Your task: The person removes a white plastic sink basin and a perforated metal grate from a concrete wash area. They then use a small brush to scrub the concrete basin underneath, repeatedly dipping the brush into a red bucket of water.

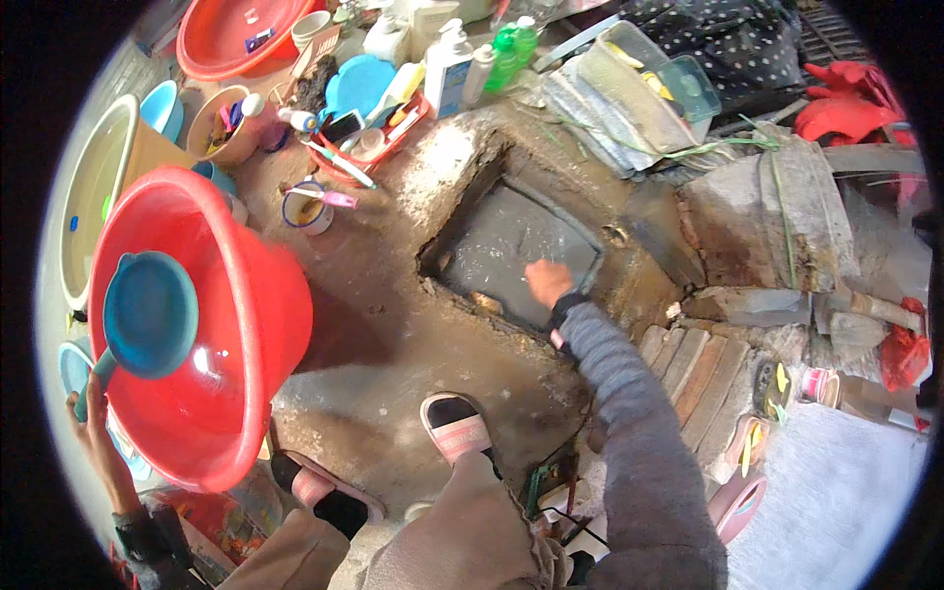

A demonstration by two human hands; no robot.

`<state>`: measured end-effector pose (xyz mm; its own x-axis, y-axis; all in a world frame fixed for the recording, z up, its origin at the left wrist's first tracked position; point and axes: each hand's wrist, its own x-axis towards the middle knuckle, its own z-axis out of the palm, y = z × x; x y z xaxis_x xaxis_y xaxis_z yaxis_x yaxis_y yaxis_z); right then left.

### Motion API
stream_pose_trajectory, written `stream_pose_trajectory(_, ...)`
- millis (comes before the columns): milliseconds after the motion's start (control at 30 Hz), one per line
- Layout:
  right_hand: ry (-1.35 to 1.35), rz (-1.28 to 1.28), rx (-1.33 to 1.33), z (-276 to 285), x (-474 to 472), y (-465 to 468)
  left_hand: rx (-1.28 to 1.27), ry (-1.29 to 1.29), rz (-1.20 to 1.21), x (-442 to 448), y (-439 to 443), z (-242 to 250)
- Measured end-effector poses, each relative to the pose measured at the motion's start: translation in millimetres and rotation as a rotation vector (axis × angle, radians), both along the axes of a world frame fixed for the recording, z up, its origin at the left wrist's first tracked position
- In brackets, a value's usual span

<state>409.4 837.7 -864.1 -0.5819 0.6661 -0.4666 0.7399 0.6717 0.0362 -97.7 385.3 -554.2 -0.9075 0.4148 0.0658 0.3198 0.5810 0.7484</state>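
Note:
My left hand [94,435] is at the far left, with its fingers around the handle of a teal plastic dipper [151,313]. The dipper's bowl is over the opening of a large red plastic basin [291,324], whose inside looks bare. Stretched forward, my right hand [549,282] is above a square sunken pit [509,236] in the concrete floor, with grey wet-looking contents. Its fingers are curled, and whether they hold something small cannot be made out. A dark cuff and grey sleeve [627,391] cover that arm.
An enamel mug [306,208] with a toothbrush across it stands by a red basket [343,158] of toiletries. Pump bottles [448,66] line the back. Wooden slats [693,376] and stone slabs [767,214] lie right. Slippered feet [453,424] are below the pit.

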Motion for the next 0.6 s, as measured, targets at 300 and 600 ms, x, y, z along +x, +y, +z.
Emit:
stream_pose_trajectory(300, -0.048, 0.103, -0.232, 30.6, 38.8, -53.7, 0.075, 0.053, 0.006, 3.9, -10.1, 12.1)
stream_pose_trajectory(600, -0.094, 0.036, 0.065, 65.5, 24.9, -4.8, 0.013, -0.045, 0.091, 0.9, -9.3, 16.2)
